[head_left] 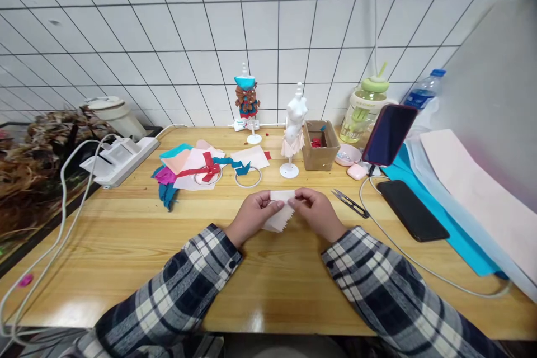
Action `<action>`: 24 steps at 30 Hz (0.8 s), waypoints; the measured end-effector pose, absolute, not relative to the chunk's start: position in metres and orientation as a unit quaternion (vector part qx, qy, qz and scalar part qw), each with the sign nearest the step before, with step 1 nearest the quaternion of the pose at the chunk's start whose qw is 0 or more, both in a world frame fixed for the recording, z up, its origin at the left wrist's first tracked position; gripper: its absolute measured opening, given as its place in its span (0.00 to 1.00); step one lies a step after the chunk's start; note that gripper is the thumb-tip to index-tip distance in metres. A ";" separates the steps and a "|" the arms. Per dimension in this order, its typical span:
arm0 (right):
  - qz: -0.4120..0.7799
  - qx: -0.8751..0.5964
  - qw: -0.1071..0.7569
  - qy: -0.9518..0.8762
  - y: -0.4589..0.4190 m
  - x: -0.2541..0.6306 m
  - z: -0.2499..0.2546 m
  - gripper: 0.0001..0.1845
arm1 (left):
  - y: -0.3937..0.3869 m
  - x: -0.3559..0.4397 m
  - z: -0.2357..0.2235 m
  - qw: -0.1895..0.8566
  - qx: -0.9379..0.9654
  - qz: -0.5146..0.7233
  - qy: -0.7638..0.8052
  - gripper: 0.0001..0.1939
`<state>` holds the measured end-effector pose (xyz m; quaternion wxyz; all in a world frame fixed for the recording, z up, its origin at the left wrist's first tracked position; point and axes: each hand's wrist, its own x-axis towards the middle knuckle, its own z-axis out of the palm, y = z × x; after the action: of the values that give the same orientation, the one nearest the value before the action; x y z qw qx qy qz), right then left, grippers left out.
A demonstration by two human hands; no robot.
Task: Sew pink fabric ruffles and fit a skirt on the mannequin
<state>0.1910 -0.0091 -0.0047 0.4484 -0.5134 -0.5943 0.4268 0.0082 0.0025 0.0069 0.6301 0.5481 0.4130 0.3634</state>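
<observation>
The left hand (250, 216) and right hand (319, 216), equally near, pinch the far end of the pale, thin, jagged-edged piece (277, 220), its long axis running bodyward over the yellowish wooden table (268, 291).

A cardboard box (321, 148) stands right of a dress form (295, 117) on a table (126, 291). Snips (351, 203) lie between the box and the table's front edge.
</observation>
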 end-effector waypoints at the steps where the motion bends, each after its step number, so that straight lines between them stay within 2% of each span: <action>1: 0.452 -0.509 0.469 -0.563 -0.007 0.194 -0.007 0.15 | 0.002 0.008 0.007 0.629 0.548 0.360 0.418 0.18; 5: 0.533 -0.476 0.536 -0.450 -0.002 0.208 -0.009 0.15 | 0.003 0.007 0.006 0.630 0.554 0.349 0.418 0.18; 8: 0.567 -0.439 0.538 -0.443 -0.003 0.209 -0.005 0.16 | 0.003 0.006 0.005 0.623 0.564 0.343 0.419 0.18; 11: 0.561 -0.442 0.482 -0.508 -0.008 0.201 -0.001 0.19 | 0.002 0.005 0.004 0.607 0.582 0.327 0.431 0.18; 13: 0.539 -0.470 0.467 -0.520 -0.009 0.196 -0.002 0.17 | 0.002 0.005 0.004 0.598 0.592 0.319 0.436 0.18; 19: 0.543 -0.481 0.572 -0.382 -0.001 0.203 -0.006 0.20 | 0.003 0.005 0.006 0.592 0.602 0.298 0.445 0.18; 24: 0.557 -0.471 0.569 -0.381 -0.001 0.204 -0.006 0.20 | 0.003 0.002 0.008 0.653 0.606 0.218 0.399 0.20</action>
<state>0.2045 -0.0009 -0.0061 0.5686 -0.4710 -0.3810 0.5565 0.0019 0.0026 0.0076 0.6525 0.6062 0.3992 0.2176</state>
